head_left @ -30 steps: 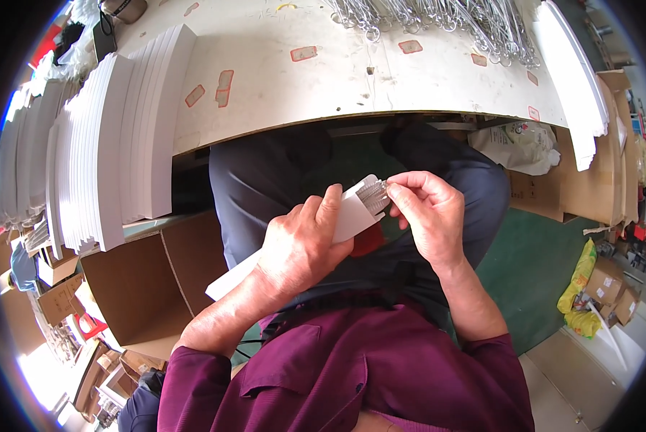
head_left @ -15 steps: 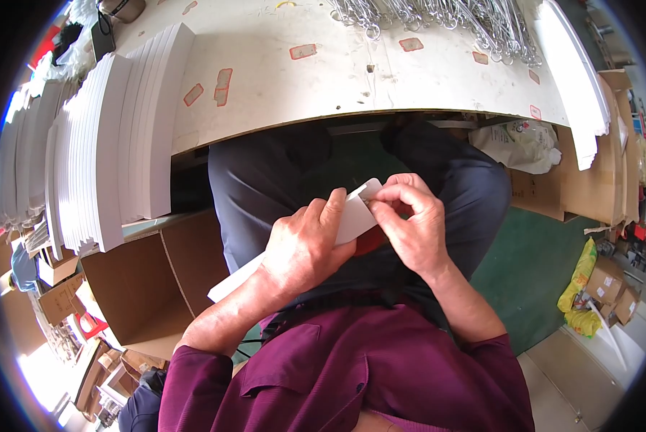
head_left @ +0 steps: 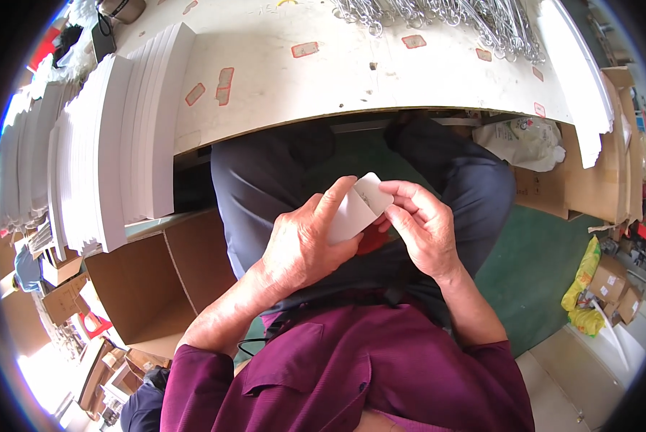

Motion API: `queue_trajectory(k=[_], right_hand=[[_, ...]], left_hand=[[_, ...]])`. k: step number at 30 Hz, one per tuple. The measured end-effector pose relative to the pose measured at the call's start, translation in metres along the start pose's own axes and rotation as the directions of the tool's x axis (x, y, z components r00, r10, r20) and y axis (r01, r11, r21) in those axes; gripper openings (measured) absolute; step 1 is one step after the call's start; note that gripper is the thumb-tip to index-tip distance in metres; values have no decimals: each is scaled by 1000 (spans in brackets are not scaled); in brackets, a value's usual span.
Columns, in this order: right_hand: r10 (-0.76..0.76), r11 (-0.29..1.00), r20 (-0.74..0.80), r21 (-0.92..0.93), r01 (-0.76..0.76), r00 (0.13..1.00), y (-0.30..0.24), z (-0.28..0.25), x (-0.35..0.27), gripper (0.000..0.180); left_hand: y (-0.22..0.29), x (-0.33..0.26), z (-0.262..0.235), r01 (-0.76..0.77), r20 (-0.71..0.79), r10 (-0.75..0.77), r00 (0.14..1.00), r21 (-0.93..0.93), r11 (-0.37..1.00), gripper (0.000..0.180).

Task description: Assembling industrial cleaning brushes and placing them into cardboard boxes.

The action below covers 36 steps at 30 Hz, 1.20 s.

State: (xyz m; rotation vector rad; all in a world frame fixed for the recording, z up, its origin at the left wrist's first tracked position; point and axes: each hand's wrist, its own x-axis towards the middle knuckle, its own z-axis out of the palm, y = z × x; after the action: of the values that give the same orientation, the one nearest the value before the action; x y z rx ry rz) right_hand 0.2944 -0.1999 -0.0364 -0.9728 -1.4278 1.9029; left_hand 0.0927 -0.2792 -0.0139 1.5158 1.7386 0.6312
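White carton [head_left: 344,219] was above the lap, left hand [head_left: 294,241] wrapped around it, fingers closed. Right hand [head_left: 427,229] had thumb and fingertips at the raised end flap [head_left: 373,189]; couldn't tell if it was pinching. Likely risks: flap creasing if pushed in crooked, carton wall buckling from too hard a left-hand squeeze, contents sliding out if the end tipped down. Open brown box [head_left: 139,291] stood at near left, clear of the hands. Farther, the table [head_left: 280,86] edge blocked forward reach; white carton stacks [head_left: 110,155] crowded its left, ring-ended metal rods [head_left: 485,32] its far right.
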Motion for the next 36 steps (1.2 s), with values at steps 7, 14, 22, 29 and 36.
queue_trajectory(k=[7,14,22,29,36], right_hand=[[6,997,-33,71,-3,999,4,3,0,27],[-12,999,-139,-51,5,990,8,14,1,18],[-339,865,-120,-430,259,933,10,18,1,13],[-18,1000,-151,-13,16,988,14,20,3,16],[91,972,-115,224,-64,989,16,31,12,11]], left_hand=[[3,2,-4,27,13,-26,1000,-89,996,82],[4,7,0,25,45,-22,999,-62,998,74],[-1,9,10,-30,11,29,1000,24,999,67],[1,9,11,-92,-90,94,991,28,995,65],[2,8,12,-55,-132,60,989,37,998,60]])
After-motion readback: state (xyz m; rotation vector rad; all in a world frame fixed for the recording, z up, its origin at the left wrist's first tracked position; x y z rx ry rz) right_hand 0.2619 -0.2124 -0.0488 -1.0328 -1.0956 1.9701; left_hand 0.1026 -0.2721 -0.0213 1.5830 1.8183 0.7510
